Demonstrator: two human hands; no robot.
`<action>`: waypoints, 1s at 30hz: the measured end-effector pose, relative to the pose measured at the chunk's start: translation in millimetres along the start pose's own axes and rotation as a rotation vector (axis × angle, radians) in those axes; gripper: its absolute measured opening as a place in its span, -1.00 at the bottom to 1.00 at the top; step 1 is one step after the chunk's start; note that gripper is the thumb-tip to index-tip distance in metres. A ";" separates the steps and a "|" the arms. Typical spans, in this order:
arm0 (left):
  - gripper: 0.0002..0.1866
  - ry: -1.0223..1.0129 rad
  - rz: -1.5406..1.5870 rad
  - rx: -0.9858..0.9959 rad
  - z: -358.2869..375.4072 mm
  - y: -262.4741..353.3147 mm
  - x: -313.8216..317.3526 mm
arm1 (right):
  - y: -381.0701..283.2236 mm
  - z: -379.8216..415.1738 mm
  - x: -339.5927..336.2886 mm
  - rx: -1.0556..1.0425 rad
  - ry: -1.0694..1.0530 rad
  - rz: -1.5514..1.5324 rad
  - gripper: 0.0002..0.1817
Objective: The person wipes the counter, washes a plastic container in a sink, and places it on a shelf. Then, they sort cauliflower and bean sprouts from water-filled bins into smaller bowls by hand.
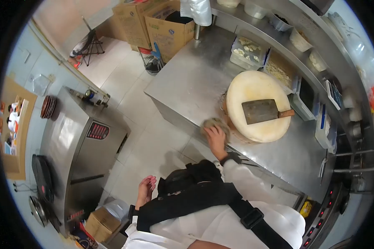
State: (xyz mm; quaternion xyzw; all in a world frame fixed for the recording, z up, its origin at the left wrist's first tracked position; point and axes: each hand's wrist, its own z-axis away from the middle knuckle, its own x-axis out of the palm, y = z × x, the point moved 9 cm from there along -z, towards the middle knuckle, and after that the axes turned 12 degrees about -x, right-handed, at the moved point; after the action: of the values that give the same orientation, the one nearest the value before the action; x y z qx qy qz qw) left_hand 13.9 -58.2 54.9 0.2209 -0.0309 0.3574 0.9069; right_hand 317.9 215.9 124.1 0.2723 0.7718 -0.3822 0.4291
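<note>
My right hand [215, 138] presses down on a crumpled greyish cloth [212, 123] at the near edge of the steel counter [187, 79]. The cloth lies just left of a round pale chopping block [257, 89]. A cleaver [262, 111] with a wooden handle lies flat on the block. My left hand [146, 189] hangs beside my body over the tiled floor, fingers loosely apart, holding nothing. A dark band sits on my right wrist.
Tubs of food [247, 50] line the counter's far side under a shelf with more containers. Cardboard boxes [166, 29] stand on the floor past the counter's end. A steel cabinet [83, 141] stands across the aisle, with stacked plates [49, 107] and pans [41, 178] beside it.
</note>
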 end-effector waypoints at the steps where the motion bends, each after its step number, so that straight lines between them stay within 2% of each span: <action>1: -0.74 -0.016 -0.024 0.006 -1.5 14.7 -1.4 | -15.3 -32.1 4.5 -0.023 0.010 0.109 -0.53; 2: -0.74 -0.030 -0.046 0.011 -4.1 28.0 -1.8 | -12.6 -54.8 28.8 0.024 -0.080 0.121 -0.46; 4: -0.74 -0.046 -0.048 0.018 -15.8 52.7 -3.3 | 3.4 -94.7 70.1 0.098 -0.176 -0.007 -0.46; 8: -0.71 -0.069 -0.029 0.057 -35.9 102.6 3.7 | 60.4 -171.5 104.3 0.201 -0.153 0.009 -0.46; 11: -0.64 -0.076 0.025 0.083 -48.4 131.2 4.8 | 125.8 -232.5 106.2 0.337 -0.046 0.131 -0.46; 12: -0.61 -0.022 0.085 0.052 -63.0 132.2 -7.7 | 143.0 -257.1 104.5 0.339 -0.020 0.135 -0.46; 13: -0.57 -0.019 0.125 0.054 -73.4 138.1 -13.9 | 165.4 -277.8 106.4 0.419 -0.042 0.137 -0.45; 14: -0.53 0.079 0.155 -0.014 -79.9 142.3 -20.3 | 190.3 -300.1 108.3 0.501 -0.067 0.136 -0.45; 15: -0.52 0.097 0.134 0.037 -91.7 150.8 -26.5 | 213.2 -323.4 112.3 0.545 -0.114 0.159 -0.42; 16: -0.56 0.024 0.165 -0.001 -128.9 134.7 -57.5 | 230.1 -343.1 110.6 0.554 -0.102 0.157 -0.42; 17: -0.40 0.097 0.031 -0.087 -87.5 167.4 -6.9 | 247.3 -362.3 110.1 0.556 -0.101 0.149 -0.42; 18: -0.40 0.093 0.021 -0.082 -88.4 199.5 14.5 | 265.1 -380.5 109.7 0.558 -0.102 0.142 -0.42; 20: -0.41 0.103 -0.344 -0.053 -92.4 251.9 47.8 | 302.7 -410.9 104.9 0.584 -0.089 0.153 -0.43; 23: -0.42 0.125 -0.890 -0.058 -95.1 289.7 68.7 | 351.7 -442.5 89.4 0.659 -0.039 0.286 -0.50; 24: -0.42 0.132 -0.900 -0.085 -94.0 297.3 74.1 | 364.4 -450.2 89.4 0.678 -0.012 0.325 -0.51; 26: -0.44 0.141 -0.551 -0.076 -93.5 318.1 82.6 | 367.4 -469.7 108.0 0.644 -0.062 0.346 -0.52; 27: -0.47 0.107 -0.380 -0.107 -112.1 310.0 65.5 | 364.0 -477.3 112.9 0.605 -0.085 0.378 -0.53; 29: -0.50 0.072 -0.334 -0.140 -134.4 323.7 66.3 | 284.4 -484.5 121.9 0.220 0.075 0.454 -0.63; 30: -0.51 0.057 -0.353 -0.148 -143.6 333.2 70.8 | 260.0 -478.4 139.8 0.229 -0.016 0.467 -0.60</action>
State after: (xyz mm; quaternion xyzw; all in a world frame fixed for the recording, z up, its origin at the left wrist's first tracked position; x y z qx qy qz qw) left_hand -168.6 263.0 66.9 0.1457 0.0078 0.1958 0.9697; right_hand 227.5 768.4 72.3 0.4866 0.6365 -0.3597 0.4783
